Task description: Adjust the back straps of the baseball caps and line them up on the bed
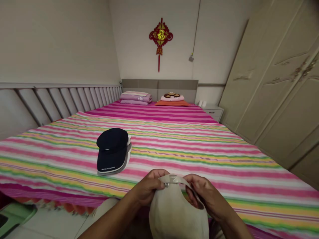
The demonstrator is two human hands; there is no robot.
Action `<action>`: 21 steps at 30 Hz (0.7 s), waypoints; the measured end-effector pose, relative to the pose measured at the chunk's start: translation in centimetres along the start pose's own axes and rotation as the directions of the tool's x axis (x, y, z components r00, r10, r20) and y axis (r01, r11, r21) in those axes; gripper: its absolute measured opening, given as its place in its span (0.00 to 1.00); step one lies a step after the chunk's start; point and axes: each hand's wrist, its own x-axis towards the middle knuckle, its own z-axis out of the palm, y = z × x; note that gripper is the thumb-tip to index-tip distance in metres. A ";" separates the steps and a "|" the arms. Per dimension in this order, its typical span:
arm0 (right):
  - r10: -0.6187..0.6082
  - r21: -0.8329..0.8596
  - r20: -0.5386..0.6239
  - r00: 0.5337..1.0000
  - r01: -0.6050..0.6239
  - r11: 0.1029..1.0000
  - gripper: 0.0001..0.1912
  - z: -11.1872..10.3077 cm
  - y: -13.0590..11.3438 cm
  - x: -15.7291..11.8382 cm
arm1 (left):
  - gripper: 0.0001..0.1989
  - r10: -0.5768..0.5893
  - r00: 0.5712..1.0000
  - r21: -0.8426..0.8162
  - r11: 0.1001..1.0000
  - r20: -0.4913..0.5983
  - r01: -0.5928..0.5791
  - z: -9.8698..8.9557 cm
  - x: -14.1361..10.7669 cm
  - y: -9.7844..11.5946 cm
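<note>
A cream-coloured baseball cap (178, 212) is held up close to me, over the near edge of the bed, its back opening and adjustable strap toward the top. My left hand (151, 186) pinches the strap's left end beside a small metal buckle. On the other side, my right hand (201, 192) grips the strap's right end, with some fingertips showing through the opening. To the left on the bed lies a navy cap (112, 149) with white trim and small lettering on its brim. It rests on top of a lighter cap (129, 156), mostly hidden beneath.
The bed carries a striped sheet (174, 142). Folded purple bedding (136, 98) and an orange pillow (171, 103) lie by the headboard (174, 87). A slatted rail (74, 99) runs along the left, wardrobes (271, 83) stand right, and a green stool (18, 215) is at lower left.
</note>
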 end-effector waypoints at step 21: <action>-0.029 0.024 -0.083 0.996 0.031 0.999 0.15 2.2 -0.8 0.5 | 0.08 -0.096 0.992 0.185 0.977 -0.083 0.110 1.1 0.4 -0.3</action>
